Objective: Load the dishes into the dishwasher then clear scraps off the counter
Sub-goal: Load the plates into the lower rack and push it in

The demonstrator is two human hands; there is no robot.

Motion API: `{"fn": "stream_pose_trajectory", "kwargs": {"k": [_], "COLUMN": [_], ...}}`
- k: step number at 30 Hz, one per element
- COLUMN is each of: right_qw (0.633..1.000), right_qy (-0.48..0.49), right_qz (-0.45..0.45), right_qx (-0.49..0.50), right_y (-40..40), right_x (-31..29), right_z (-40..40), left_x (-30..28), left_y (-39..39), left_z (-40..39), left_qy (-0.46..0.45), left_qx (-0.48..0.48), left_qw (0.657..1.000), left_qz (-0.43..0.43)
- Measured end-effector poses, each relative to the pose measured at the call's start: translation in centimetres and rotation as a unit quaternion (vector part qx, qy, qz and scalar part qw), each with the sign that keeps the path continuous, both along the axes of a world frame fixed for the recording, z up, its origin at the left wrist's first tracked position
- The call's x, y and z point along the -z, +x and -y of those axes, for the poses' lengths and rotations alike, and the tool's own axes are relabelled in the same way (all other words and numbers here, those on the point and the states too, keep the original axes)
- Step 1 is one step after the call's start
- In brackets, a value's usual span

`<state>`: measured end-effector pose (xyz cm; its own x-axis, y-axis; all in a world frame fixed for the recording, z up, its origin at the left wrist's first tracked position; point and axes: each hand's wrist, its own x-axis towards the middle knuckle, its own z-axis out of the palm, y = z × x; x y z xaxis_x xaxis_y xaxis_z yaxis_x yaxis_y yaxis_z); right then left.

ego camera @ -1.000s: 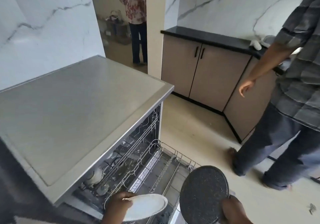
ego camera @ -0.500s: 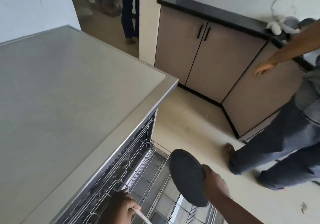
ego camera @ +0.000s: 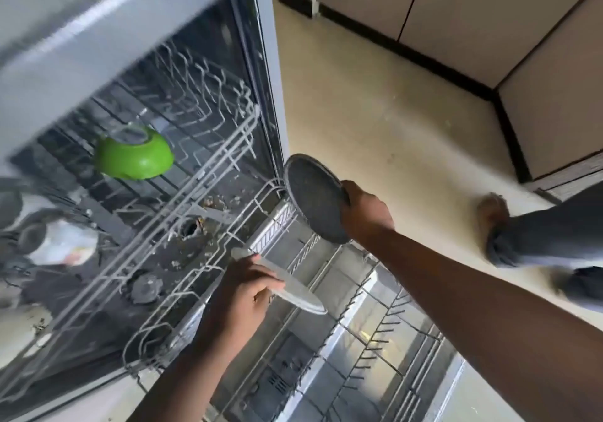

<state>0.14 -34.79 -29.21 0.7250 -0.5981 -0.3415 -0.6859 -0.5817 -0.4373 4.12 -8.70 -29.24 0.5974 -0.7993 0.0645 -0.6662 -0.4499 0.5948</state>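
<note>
Hands (ego camera: 243, 294) (ego camera: 365, 212) hold plates over lower rack (ego camera: 359, 294); green bowl (ego camera: 133, 154) sits in upper rack (ego camera: 182, 167).

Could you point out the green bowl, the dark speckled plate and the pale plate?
Green round bowl (ego camera: 135, 157): head view, on its outer wall.
Dark speckled round plate (ego camera: 313, 198): head view, on its face.
Pale thin plate (ego camera: 293, 286): head view, on its underside.

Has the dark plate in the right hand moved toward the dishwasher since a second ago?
Yes. The dark plate, gripped by the right hand, has gone from out over the floor to the pulled-out lower rack, near its rim.
</note>
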Motion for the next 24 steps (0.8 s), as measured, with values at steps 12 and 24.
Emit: {"fn": "stream_pose_trajectory", "kwargs": {"k": [12,24], "right_qw": [0.995,0.993], "right_qy": [-0.003,-0.003], "right_qz": [0.065,0.101], "right_qx": [-0.070,-0.068], "right_y": [-1.2,-0.6], "right_x": [2.3,3.9], "right_z": [0.9,-1.0], "left_x": [2.0,3.0], "left_y": [0.4,2.1], "left_z": [4.4,3.7], "left_qy": [-0.029,-0.058], "left_qx": [0.001,0.012], "left_qw": [0.998,0.997], "left_qz": [0.051,0.052]}}
